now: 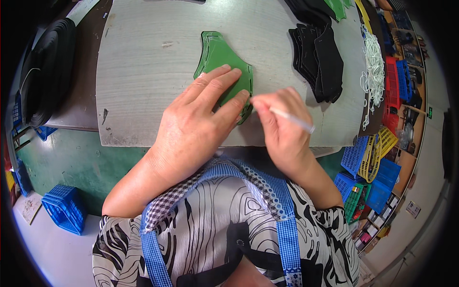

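Observation:
A green template (220, 53) with narrow slots along its edges lies on the grey board in front of me. A dark edge shows under its lower right rim; what lies beneath is mostly hidden. My left hand (191, 110) rests flat on the template, fingers stretched out and pressing on its lower half. My right hand (284, 122) is closed around a slim white pen (297, 120), slightly blurred. Its tip end is at the template's right edge, close to my left fingertips, though the fingers hide the tip itself.
Stacked black cut pieces (318, 62) lie right of the template, with another green piece (338, 8) beyond. A large black coiled strip (50, 71) stands at left. White cords (374, 67) hang at the board's right edge. Blue baskets (64, 209) and shelving flank the table.

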The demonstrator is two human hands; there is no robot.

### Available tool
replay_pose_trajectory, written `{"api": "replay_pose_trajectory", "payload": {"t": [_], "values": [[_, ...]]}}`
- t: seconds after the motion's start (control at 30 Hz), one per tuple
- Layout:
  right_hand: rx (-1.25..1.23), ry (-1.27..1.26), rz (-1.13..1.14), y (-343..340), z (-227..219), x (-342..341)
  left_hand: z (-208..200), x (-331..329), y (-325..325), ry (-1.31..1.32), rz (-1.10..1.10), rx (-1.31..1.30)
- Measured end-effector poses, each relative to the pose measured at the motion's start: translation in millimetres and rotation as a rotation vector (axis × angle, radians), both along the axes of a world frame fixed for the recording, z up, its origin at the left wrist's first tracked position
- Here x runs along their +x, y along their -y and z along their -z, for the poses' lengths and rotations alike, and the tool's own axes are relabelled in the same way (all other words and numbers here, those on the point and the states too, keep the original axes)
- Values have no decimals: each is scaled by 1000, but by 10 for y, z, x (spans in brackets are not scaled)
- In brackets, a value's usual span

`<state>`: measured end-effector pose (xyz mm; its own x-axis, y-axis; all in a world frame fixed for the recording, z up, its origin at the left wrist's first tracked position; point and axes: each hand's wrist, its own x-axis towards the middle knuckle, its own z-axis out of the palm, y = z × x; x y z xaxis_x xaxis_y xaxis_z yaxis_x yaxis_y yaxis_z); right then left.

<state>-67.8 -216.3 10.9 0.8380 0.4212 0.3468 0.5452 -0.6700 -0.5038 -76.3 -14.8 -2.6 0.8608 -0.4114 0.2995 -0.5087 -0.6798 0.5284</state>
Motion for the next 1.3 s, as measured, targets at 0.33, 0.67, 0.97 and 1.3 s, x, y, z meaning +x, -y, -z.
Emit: {"api": "replay_pose_trajectory", "payload": {"t": [0.33, 0.67, 0.97, 1.3], "values": [[262, -504, 6, 39, -173, -226, -210, 235, -124, 26, 69, 165], [311, -117, 173, -5, 43, 350, -151, 946, -518, 101, 52, 10], [11, 381, 493, 1345, -283, 641, -59, 481, -730, 36, -26, 404], [499, -572, 190, 24, -5, 361, -39, -84, -146, 72, 48, -139]]}}
